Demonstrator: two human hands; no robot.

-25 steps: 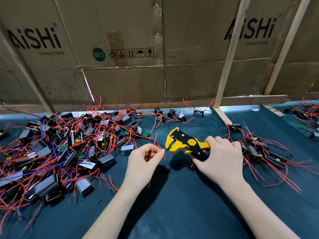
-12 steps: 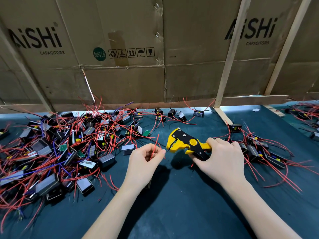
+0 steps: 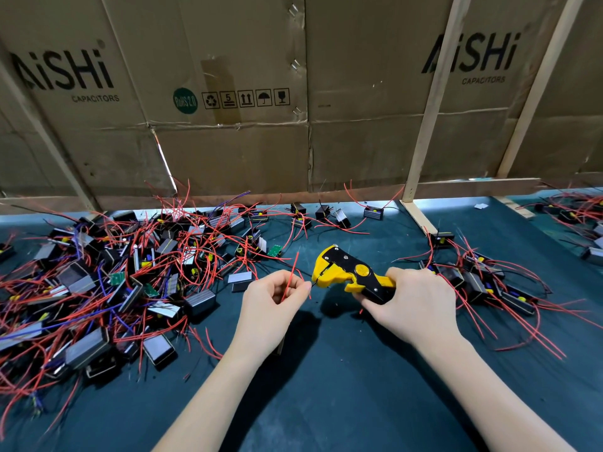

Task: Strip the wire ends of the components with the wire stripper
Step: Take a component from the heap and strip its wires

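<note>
1. Dead centre over the tabletop [image 3: 326, 386], your left hand [image 3: 272, 308] pinches a red wire [image 3: 291, 277] between its fingers, long axis toward 12 o'clock.
2. At its 3 o'clock, your right hand [image 3: 416, 305] grips the wire stripper [image 3: 349, 272]; a thin dark end already touches its nose.

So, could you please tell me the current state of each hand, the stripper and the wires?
left hand: pinches a red wire, its end at the stripper head.
right hand: grips the wire stripper handles.
wire stripper: held above the table.
left pile: tangled.
right pile: smaller, spread.
</note>
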